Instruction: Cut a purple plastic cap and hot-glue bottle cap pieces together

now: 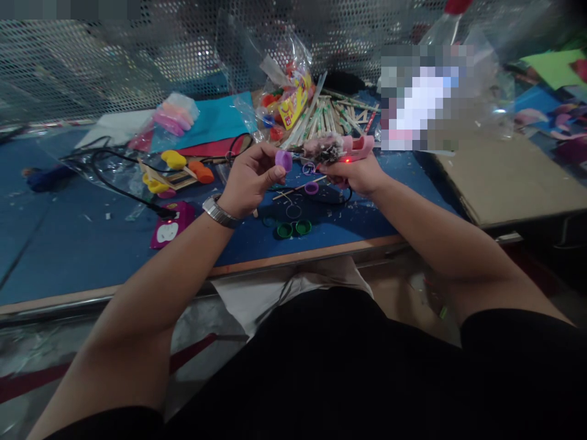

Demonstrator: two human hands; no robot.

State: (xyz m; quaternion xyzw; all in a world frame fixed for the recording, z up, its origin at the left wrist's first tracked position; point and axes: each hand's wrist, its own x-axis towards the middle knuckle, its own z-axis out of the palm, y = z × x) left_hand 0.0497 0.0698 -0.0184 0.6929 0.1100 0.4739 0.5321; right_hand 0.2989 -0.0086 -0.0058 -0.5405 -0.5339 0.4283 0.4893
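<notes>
Between the thumb and fingers of my left hand [250,180] is a purple bottle cap [284,161], raised above the blue table. My right hand [362,174] is wrapped round a pink glue gun [360,146] with a small red light showing. The gun's dirty nozzle end points left, close to the cap. Below them on the table lie another purple cap [311,187], a thin stick [284,195] and two green caps [294,229] side by side near the front edge.
A purple power socket [172,226] with a black cable sits at left, near yellow and orange caps on sticks [174,177]. Behind are coloured sheets [211,125], a bundle of wooden sticks [328,119] and plastic bags. Cardboard [518,177] lies at right.
</notes>
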